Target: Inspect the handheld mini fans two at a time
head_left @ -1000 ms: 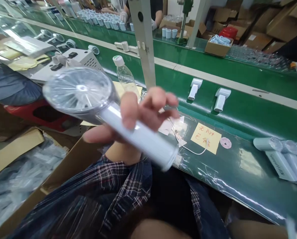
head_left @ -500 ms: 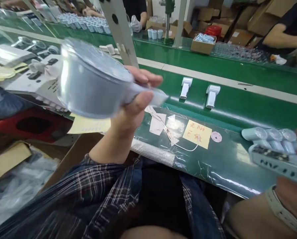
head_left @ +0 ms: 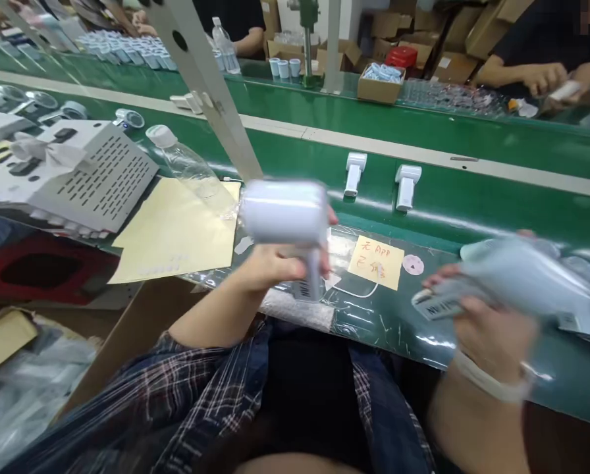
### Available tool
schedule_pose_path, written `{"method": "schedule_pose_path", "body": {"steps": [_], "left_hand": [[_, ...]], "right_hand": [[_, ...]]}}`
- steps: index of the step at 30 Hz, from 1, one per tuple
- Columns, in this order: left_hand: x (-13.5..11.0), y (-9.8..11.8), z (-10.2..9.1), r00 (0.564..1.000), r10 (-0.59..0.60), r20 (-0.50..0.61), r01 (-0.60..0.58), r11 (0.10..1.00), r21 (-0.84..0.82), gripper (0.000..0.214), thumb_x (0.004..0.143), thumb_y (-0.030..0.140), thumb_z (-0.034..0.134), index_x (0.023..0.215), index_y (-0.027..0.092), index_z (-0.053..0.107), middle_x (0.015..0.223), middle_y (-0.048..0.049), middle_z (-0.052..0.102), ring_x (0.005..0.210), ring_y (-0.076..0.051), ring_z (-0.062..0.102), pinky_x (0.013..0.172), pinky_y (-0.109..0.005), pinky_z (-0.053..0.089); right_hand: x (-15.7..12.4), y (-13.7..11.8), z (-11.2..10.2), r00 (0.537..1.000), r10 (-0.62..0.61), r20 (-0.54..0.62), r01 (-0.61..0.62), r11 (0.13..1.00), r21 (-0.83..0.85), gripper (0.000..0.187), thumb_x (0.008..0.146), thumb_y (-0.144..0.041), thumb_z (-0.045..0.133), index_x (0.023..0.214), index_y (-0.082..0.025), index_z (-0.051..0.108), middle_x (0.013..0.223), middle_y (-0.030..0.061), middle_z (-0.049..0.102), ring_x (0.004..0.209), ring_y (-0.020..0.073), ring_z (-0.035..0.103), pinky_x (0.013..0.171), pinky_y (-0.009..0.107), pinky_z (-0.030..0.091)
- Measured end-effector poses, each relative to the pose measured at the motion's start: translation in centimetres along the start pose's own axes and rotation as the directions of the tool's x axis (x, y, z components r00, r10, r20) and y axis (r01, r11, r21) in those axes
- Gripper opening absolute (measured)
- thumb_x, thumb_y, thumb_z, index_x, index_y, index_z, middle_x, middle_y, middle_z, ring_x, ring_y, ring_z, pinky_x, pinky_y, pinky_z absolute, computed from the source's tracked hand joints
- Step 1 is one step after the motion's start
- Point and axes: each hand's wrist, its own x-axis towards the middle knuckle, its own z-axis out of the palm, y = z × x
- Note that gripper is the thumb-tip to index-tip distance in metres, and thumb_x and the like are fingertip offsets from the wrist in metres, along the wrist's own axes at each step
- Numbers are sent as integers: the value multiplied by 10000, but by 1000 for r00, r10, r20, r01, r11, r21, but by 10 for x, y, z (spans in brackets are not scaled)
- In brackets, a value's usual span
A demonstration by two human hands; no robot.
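Note:
My left hand (head_left: 268, 268) is closed around the handle of a pale blue hand-held device with a wide round head (head_left: 286, 210), raised above the bench in front of me. Lettering shows on its handle. To the right, my right hand (head_left: 495, 339) grips the handle of a second pale blue hand-held device (head_left: 536, 273), smeared by motion. Behind that one lie several similar pale blue cylindrical pieces (head_left: 579, 268), partly hidden. Two white devices (head_left: 355, 174) of like shape, with handles, lie on the green belt beyond.
A slanted metal post (head_left: 209, 92) rises left of centre. Near it are a clear plastic bottle (head_left: 189, 161), yellow paper (head_left: 176, 227) and a perforated metal box (head_left: 97, 174). A handwritten yellow note (head_left: 376, 260) and white cable (head_left: 354, 293) lie on the bench. Co-workers sit across the belt.
My left hand has brought its device down and rightward and turned it so the handle hangs below the head. My right hand has come inward from the right edge with its device.

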Motion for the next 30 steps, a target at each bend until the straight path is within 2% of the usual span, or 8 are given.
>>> {"method": "schedule_pose_path", "body": {"steps": [5, 8, 11, 13, 17, 20, 24, 30], "left_hand": [[10, -90, 62, 914, 33, -404, 54, 978, 203, 860, 779, 841, 795, 1394, 285, 565, 1643, -154, 486, 1474, -346, 570, 1204, -493, 530], [37, -130, 70, 945, 9, -327, 106, 937, 333, 920, 934, 919, 466, 1580, 265, 450, 1725, -181, 390, 1616, -374, 394, 1342, -563, 341], [88, -151, 32, 968, -202, -151, 251, 728, 637, 883, 982, 835, 495, 1599, 203, 483, 1710, -200, 440, 1622, -360, 392, 1368, -499, 289], [126, -156, -11, 860, -340, -380, 485, 318, 815, 766, 1013, 700, 583, 1614, 235, 494, 1800, -156, 308, 1686, -310, 274, 1380, -411, 231], [178, -170, -72, 712, -333, -619, 679, 99, 728, 797, 1072, 450, 549, 1719, 77, 271, 1632, -316, 472, 1586, -396, 391, 1330, -532, 259], [198, -192, -67, 697, -378, -609, 675, 58, 736, 670, 1067, 340, 534, 1707, 227, 371, 1578, -220, 539, 1476, -342, 512, 1267, -468, 360], [229, -223, -22, 690, -460, -559, 644, 37, 764, 420, 1047, 376, 548, 1417, 269, 714, 1640, -147, 470, 1457, -322, 513, 1217, -427, 434], [263, -248, 27, 650, -471, -596, 679, 8, 734, 766, 932, 723, 656, 1405, 122, 697, 1718, -238, 350, 1570, -407, 347, 1318, -506, 320]], "right_hand": [[-12, 30, 78, 981, -20, 195, 29, 999, -42, 1183, 862, -880, 692, 1741, -280, 177, 1622, 236, 512, 1371, 370, 653, 1135, 595, 571], [3, 43, 69, 944, -33, 328, 90, 983, -161, 1222, 858, -927, 632, 1758, -246, 163, 1517, 228, 604, 1335, 384, 656, 1097, 600, 577], [34, 50, 27, 983, 107, 148, 1, 808, -589, 1109, 881, -745, 759, 1743, -235, 284, 1397, 231, 633, 1206, 415, 675, 1026, 638, 565], [49, 52, 1, 978, 208, 26, -90, 527, -845, 1014, 866, -563, 842, 1712, -227, 394, 1356, 247, 628, 1168, 446, 671, 997, 657, 546], [44, 47, -5, 992, 54, -112, -120, 160, -980, 753, 931, -301, 774, 1608, -93, 517, 1484, 362, 535, 1379, 534, 532, 1065, 696, 463], [19, 41, 33, 998, 54, -16, -26, 188, -982, 478, 1050, -310, 587, 1445, -41, 598, 1432, 362, 583, 1302, 458, 591, 1014, 587, 504], [1, 49, 90, 947, 259, 192, 120, 271, -955, 182, 1038, -312, 627, 1052, -150, 707, 978, 153, 751, 880, 282, 714, 716, 344, 501], [7, 65, 100, 915, 345, 210, 102, 306, -947, 244, 1007, -118, 569, 1240, -110, 642, 1009, 138, 777, 935, 250, 735, 722, 300, 476]]}}
